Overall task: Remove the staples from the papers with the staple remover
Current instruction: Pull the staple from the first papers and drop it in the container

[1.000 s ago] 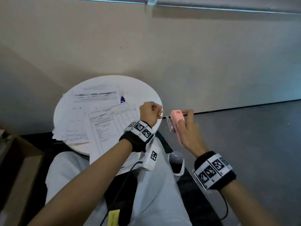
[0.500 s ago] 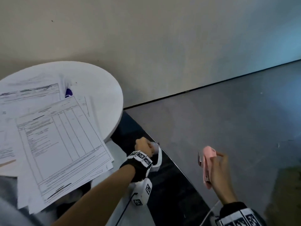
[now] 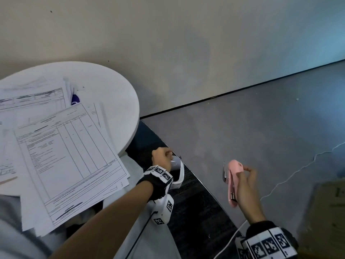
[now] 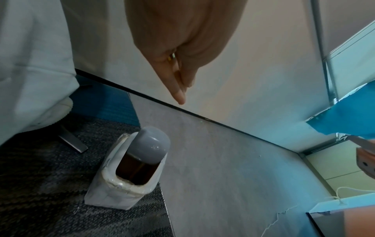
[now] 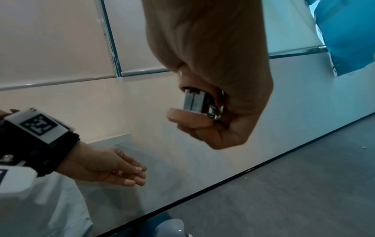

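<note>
Printed papers (image 3: 65, 156) lie stacked on the round white table (image 3: 115, 101) at the left, some overhanging its near edge. To the right of the table, above the floor, my right hand (image 3: 246, 172) grips the pink staple remover (image 3: 233, 182), whose metal jaws (image 5: 194, 102) point away from the wrist. My left hand (image 3: 161, 157) hangs just above a small white bin with a grey swing lid (image 4: 129, 173) on the floor. In the right wrist view its fingers (image 5: 129, 174) are relaxed and nearly straight. A small shiny bit (image 4: 172, 56) shows between them; I cannot tell what it is.
A purple object (image 3: 75, 99) peeks out from under the papers, and a wooden stick (image 3: 8, 180) lies at their left edge. On the grey floor are a white cable (image 3: 291, 176) and a cardboard box (image 3: 324, 212) at the lower right. The wall stands close behind.
Both hands have dropped from the table's edge down and to the right. The left hand went from a fist beside the papers to above the bin; the right still holds the staple remover.
</note>
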{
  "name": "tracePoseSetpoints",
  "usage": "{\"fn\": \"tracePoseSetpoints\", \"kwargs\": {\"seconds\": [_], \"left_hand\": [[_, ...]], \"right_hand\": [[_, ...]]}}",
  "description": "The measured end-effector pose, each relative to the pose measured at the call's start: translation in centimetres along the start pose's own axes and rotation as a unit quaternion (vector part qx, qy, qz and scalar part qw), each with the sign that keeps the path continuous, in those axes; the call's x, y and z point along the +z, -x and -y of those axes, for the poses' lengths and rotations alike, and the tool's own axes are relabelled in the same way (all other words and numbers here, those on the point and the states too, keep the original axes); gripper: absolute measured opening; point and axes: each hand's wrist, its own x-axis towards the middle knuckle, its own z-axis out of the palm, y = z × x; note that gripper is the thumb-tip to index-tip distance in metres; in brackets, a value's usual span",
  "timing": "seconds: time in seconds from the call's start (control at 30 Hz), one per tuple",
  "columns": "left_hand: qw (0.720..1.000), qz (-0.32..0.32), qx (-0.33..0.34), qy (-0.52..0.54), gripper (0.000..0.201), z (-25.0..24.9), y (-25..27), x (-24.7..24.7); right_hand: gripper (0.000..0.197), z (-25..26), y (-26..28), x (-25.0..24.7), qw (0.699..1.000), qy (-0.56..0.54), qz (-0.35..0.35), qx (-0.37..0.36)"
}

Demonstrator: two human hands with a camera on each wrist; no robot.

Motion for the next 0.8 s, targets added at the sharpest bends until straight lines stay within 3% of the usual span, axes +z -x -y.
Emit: {"fn": "tracePoseSetpoints", "kwargs": {"seconds": [0.17, 0.23, 0.3, 0.4, 0.47, 0.57, 0.63, 0.7, 0.8], "left_hand": [[0.999, -0.006, 0.038, 0.021, 0.005, -2.7, -0.2, -3.5], [0.997, -0.016, 0.073, 0.027, 0.020, -4.2, -0.4, -5.9], [0.993, -0.052, 0.101, 0.028, 0.028, -5.4, -0.1, -9.4], [0.980, -0.152, 0.129, -0.014, 0.034, -5.5, 0.5, -15.8], [0.969, -0.224, 0.070, -0.071, 0.046, -4.3, 1.1, -20.3], [0.936, -0.313, -0.117, -0.110, 0.074, -1.5, 2.5, -26.2], [0.913, -0.333, -0.215, -0.098, 0.090, 0.9, 3.5, -29.0], [0.905, -0.327, -0.252, -0.100, 0.096, 2.8, 4.2, -30.3], [0.913, -0.311, -0.241, -0.109, 0.092, 4.1, 4.3, -30.5]], "right_hand": [[0.019, 1.8, 0.6, 0.8, 1.000, -0.011, 0.011, -0.017], [0.024, 3.1, 0.6, 2.0, 0.999, -0.018, 0.024, -0.032], [0.031, 4.9, 0.5, 4.2, 0.997, -0.021, 0.053, -0.051], [0.041, 8.5, 0.7, 8.7, 0.984, 0.013, 0.152, -0.086], [0.032, 11.4, 1.3, 12.3, 0.968, 0.022, 0.224, -0.110], [0.025, 15.7, 2.9, 18.6, 0.940, 0.038, 0.304, -0.150], [0.024, 17.5, 4.0, 22.6, 0.923, 0.057, 0.346, -0.160], [0.027, 18.5, 5.0, 25.7, 0.911, 0.093, 0.365, -0.168], [0.027, 19.4, 6.3, 28.5, 0.914, 0.102, 0.357, -0.164]]}}
